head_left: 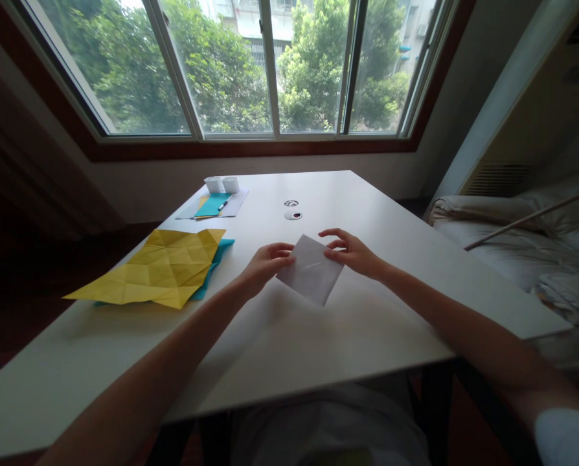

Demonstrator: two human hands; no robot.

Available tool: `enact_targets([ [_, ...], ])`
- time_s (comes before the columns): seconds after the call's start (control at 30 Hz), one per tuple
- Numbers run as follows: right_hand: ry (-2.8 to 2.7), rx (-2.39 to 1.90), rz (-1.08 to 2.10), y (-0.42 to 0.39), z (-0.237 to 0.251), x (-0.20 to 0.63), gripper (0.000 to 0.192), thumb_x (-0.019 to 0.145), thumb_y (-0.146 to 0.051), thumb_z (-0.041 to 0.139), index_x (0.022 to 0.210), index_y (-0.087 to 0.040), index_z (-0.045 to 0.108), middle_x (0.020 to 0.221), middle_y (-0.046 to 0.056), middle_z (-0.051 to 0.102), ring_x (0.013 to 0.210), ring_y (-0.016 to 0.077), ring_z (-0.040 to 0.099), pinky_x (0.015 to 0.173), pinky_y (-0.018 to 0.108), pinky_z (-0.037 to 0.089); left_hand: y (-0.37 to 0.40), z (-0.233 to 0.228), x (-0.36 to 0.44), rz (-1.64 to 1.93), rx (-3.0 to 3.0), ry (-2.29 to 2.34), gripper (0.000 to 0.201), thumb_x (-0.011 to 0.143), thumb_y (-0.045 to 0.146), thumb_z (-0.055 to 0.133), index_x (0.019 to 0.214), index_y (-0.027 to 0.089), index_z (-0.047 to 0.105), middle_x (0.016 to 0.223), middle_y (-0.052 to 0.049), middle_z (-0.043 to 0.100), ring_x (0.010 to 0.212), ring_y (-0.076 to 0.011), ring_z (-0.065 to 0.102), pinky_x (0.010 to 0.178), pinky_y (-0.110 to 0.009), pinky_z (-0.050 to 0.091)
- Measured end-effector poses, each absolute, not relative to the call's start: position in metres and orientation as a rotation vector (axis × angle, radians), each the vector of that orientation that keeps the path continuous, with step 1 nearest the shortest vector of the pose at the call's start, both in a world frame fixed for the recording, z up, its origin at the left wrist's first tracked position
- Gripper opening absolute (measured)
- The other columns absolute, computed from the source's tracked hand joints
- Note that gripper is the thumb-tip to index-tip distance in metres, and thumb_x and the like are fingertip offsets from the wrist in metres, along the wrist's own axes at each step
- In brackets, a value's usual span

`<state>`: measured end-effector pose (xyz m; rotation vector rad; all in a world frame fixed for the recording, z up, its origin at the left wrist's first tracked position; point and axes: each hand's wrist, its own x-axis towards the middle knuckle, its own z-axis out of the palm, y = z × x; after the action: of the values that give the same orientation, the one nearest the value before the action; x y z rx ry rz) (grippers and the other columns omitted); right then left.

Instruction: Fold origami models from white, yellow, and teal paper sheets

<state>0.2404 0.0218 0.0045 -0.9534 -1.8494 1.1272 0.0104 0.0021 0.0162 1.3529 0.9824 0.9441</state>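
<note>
Head view: my left hand (265,264) and right hand (352,252) have fingers clamped on a folded white paper sheet (310,277), lifted off the white desk (367,323) for handling; creased yellow paper (158,275) lies at nine o'clock.

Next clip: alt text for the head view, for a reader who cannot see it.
Two bare hands, left hand and right hand, hold a folded white paper by its upper corners over a white table. A creased yellow sheet lies on a teal sheet to the left, below a window with trees outside.
</note>
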Motion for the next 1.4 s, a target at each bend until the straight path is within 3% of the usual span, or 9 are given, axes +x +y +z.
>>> enact_targets([
  [0.07, -1.928, -0.958, 1.068, 0.024, 0.001, 0.241, 0.036, 0.079, -0.038, 0.057, 0.110, -0.021, 0.056, 0.090, 0.005, 0.063, 0.075, 0.0150, 0.060, 0.057, 0.024, 0.047, 0.003, 0.013, 0.010, 0.964, 1.422, 1.030, 0.049, 0.059, 0.031, 0.073, 0.103, 0.016, 0.059, 0.084, -0.007, 0.066, 0.069, -0.0177, 0.060, 0.060, -0.027, 0.044],
  [0.17, -2.139, -1.019, 0.830, 0.027, -0.007, 0.242, 0.028, 0.081, -0.033, 0.053, 0.103, -0.020, 0.062, 0.089, 0.005, 0.064, 0.073, 0.0150, 0.058, 0.064, 0.028, 0.048, 0.007, 0.004, 0.008, 0.943, 1.758, 1.135, 0.035, 0.065, 0.031, 0.066, 0.098, 0.018, 0.063, 0.091, -0.009, 0.064, 0.074, -0.0199, 0.060, 0.062, -0.031, 0.047],
  [0.27, -2.365, -1.013, 0.495, 0.030, -0.018, 0.244, 0.027, 0.080, -0.030, 0.055, 0.104, -0.024, 0.065, 0.096, 0.008, 0.061, 0.089, 0.0204, 0.056, 0.081, 0.037, 0.045, 0.012, -0.008, 0.006, 0.857, 2.247, 1.151, 0.023, 0.071, 0.027, 0.060, 0.093, 0.022, 0.068, 0.115, -0.011, 0.057, 0.102, -0.0267, 0.054, 0.085, -0.041, 0.044],
  [0.37, -2.483, -1.035, 0.295, 0.033, -0.026, 0.247, 0.028, 0.078, -0.032, 0.058, 0.104, -0.026, 0.066, 0.104, 0.011, 0.057, 0.099, 0.0250, 0.051, 0.089, 0.044, 0.039, 0.015, -0.018, 0.002, 0.638, 2.485, 1.091, 0.028, 0.079, 0.027, 0.053, 0.104, 0.025, 0.065, 0.125, -0.010, 0.053, 0.115, -0.0270, 0.046, 0.097, -0.043, 0.035],
  [0.63, -2.622, -0.778, 0.436, 0.041, -0.022, 0.256, 0.025, 0.085, -0.031, 0.049, 0.100, -0.024, 0.068, 0.095, 0.008, 0.064, 0.093, 0.0197, 0.053, 0.084, 0.034, 0.043, 0.023, -0.024, -0.009, 0.514, 2.655, 0.968, 0.032, 0.085, 0.033, 0.048, 0.113, 0.029, 0.060, 0.120, -0.006, 0.059, 0.115, -0.0244, 0.048, 0.099, -0.039, 0.032],
  [0.93, -2.694, -0.801, 0.448, 0.035, -0.013, 0.263, 0.042, 0.077, -0.045, 0.059, 0.111, -0.022, 0.063, 0.110, 0.010, 0.062, 0.105, 0.0233, 0.051, 0.090, 0.036, 0.040, 0.018, -0.015, -0.010, 0.452, 2.724, 0.902, 0.030, 0.083, 0.030, 0.050, 0.110, 0.025, 0.063, 0.110, -0.009, 0.063, 0.100, -0.0222, 0.056, 0.088, -0.034, 0.041],
  [1.13, -2.652, -0.808, 0.269, 0.040, -0.019, 0.262, 0.024, 0.081, -0.030, 0.058, 0.103, -0.025, 0.066, 0.108, 0.007, 0.062, 0.103, 0.0214, 0.051, 0.090, 0.037, 0.040, 0.005, -0.005, -0.005, 0.417, 2.842, 0.903, 0.024, 0.083, 0.033, 0.052, 0.097, 0.022, 0.067, 0.095, -0.009, 0.063, 0.094, -0.0218, 0.056, 0.082, -0.033, 0.044],
  [1.27, -2.644, -0.829, 0.151, 0.041, -0.019, 0.261, 0.017, 0.083, -0.023, 0.054, 0.089, -0.023, 0.070, 0.094, 0.007, 0.064, 0.092, 0.0191, 0.054, 0.082, 0.033, 0.043, -0.003, -0.004, 0.001, 0.386, 2.887, 0.777, 0.022, 0.085, 0.029, 0.049, 0.098, 0.022, 0.064, 0.113, -0.007, 0.059, 0.111, -0.0218, 0.049, 0.093, -0.033, 0.039],
  [1.4, -2.643, -0.862, 0.073, 0.034, -0.014, 0.256, 0.022, 0.086, -0.024, 0.049, 0.093, -0.020, 0.069, 0.089, 0.008, 0.065, 0.088, 0.0190, 0.054, 0.079, 0.032, 0.043, -0.005, -0.008, 0.004, 0.285, 2.938, 0.838, 0.029, 0.090, 0.029, 0.040, 0.115, 0.027, 0.056, 0.121, -0.006, 0.055, 0.105, -0.0200, 0.053, 0.090, -0.034, 0.040],
])
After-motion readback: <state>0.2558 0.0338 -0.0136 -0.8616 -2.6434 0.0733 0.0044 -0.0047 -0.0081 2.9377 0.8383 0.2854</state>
